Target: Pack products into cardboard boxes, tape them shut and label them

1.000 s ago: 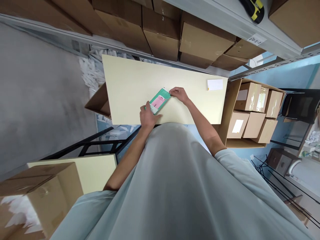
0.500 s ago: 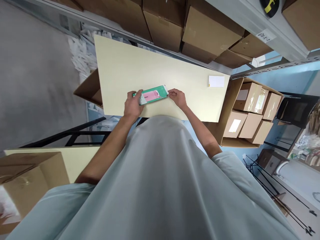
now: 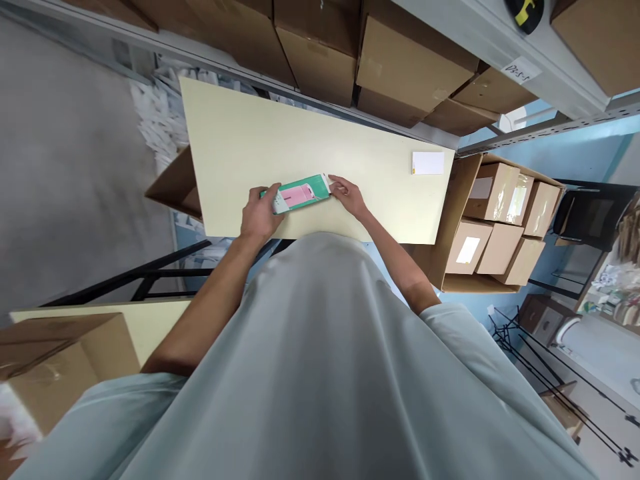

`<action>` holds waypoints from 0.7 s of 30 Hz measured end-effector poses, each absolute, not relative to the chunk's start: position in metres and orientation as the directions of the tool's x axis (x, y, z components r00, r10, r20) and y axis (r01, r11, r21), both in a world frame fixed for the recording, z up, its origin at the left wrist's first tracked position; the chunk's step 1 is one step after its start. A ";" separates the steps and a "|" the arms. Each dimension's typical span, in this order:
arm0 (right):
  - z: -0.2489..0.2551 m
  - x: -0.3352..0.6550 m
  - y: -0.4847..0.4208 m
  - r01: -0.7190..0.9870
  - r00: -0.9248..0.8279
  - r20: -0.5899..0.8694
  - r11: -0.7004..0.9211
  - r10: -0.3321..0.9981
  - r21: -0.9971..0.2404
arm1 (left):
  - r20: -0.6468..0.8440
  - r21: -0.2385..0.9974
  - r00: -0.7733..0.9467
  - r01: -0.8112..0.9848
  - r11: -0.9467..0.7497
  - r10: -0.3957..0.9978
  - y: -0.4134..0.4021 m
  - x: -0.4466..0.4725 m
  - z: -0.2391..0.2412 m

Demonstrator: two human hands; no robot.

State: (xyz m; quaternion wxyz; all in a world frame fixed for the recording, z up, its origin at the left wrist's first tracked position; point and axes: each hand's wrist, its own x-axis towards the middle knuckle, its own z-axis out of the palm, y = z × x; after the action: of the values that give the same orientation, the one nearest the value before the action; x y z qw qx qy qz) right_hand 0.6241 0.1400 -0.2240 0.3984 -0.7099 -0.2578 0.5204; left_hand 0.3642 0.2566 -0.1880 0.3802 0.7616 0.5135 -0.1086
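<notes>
A flat green package with a pink picture (image 3: 299, 194) lies lengthwise on the pale yellow table (image 3: 280, 140), near its front edge. My left hand (image 3: 260, 215) grips the package's left end, fingers curled over it. My right hand (image 3: 345, 195) pinches the white flap at its right end. Both forearms reach out over my light grey shirt.
A white card (image 3: 429, 163) lies at the table's right end. Brown cartons (image 3: 410, 67) fill the shelf behind the table. An open carton of smaller boxes (image 3: 495, 227) stands to the right. White packets (image 3: 160, 120) are heaped at the left, and another carton (image 3: 60, 360) sits at lower left.
The package turned from a diagonal to lying nearly level along the table. My left hand shifted left with its end; my right hand stayed on the right flap.
</notes>
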 end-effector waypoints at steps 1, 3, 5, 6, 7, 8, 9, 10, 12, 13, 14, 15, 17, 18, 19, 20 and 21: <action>-0.225 0.622 0.143 -0.041 0.335 -0.524 -0.543 0.783 -0.839 | -0.555 0.474 0.446 0.863 -0.174 0.702 0.257 0.366 -0.186; -0.226 0.618 0.149 -0.026 0.340 -0.506 -0.530 0.793 -0.848 | -0.558 0.473 0.432 0.867 -0.156 0.708 0.258 0.368 -0.183; -0.222 0.615 0.152 -0.003 0.334 -0.486 -0.515 0.808 -0.857 | -0.558 0.478 0.426 0.866 -0.144 0.712 0.262 0.366 -0.178; -0.216 0.614 0.152 0.007 0.324 -0.472 -0.501 0.820 -0.866 | -0.552 0.493 0.434 0.859 -0.140 0.712 0.264 0.364 -0.176; -0.208 0.614 0.151 0.012 0.314 -0.448 -0.476 0.837 -0.879 | -0.544 0.522 0.449 0.843 -0.134 0.708 0.267 0.361 -0.173; -0.198 0.615 0.149 0.015 0.311 -0.412 -0.437 0.857 -0.899 | -0.538 0.564 0.472 0.817 -0.118 0.698 0.271 0.357 -0.170; -0.185 0.617 0.147 0.019 0.316 -0.363 -0.388 0.877 -0.921 | -0.539 0.616 0.497 0.783 -0.084 0.680 0.274 0.354 -0.165; -0.170 0.619 0.145 0.029 0.324 -0.307 -0.334 0.895 -0.942 | -0.553 0.671 0.523 0.741 -0.027 0.648 0.278 0.351 -0.160; -0.138 0.623 0.143 0.058 0.333 -0.197 -0.228 0.922 -0.972 | -0.601 0.756 0.591 0.638 0.144 0.538 0.282 0.351 -0.146; -0.122 0.625 0.144 0.063 0.325 -0.159 -0.189 0.932 -0.980 | -0.616 0.778 0.630 0.583 0.235 0.473 0.283 0.353 -0.139; -0.107 0.628 0.146 0.061 0.314 -0.134 -0.160 0.940 -0.985 | -0.616 0.787 0.669 0.529 0.316 0.415 0.283 0.358 -0.130; -0.091 0.631 0.150 0.054 0.306 -0.117 -0.141 0.945 -0.989 | -0.604 0.792 0.701 0.477 0.381 0.378 0.283 0.364 -0.122; -0.063 0.639 0.161 0.048 0.306 -0.101 -0.121 0.947 -0.991 | -0.565 0.797 0.741 0.377 0.472 0.363 0.280 0.377 -0.105; -0.048 0.644 0.168 0.053 0.307 -0.096 -0.117 0.947 -0.992 | -0.551 0.789 0.756 0.335 0.515 0.353 0.280 0.383 -0.098; -0.034 0.649 0.175 0.057 0.298 -0.091 -0.113 0.950 -0.992 | -0.542 0.770 0.777 0.307 0.558 0.320 0.279 0.387 -0.092; -0.020 0.655 0.181 0.055 0.278 -0.087 -0.106 0.957 -0.993 | -0.538 0.742 0.799 0.297 0.602 0.270 0.280 0.389 -0.088; -0.007 0.661 0.187 0.041 0.247 -0.086 -0.099 0.965 -0.994 | -0.534 0.707 0.819 0.296 0.643 0.211 0.282 0.389 -0.084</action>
State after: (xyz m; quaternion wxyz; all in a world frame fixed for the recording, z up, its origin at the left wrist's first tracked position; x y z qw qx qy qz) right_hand 0.6613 0.1871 -0.0069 0.5206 -0.5938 -0.4239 0.4436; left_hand 0.3893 0.2819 -0.0844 0.8553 0.4218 0.2999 -0.0248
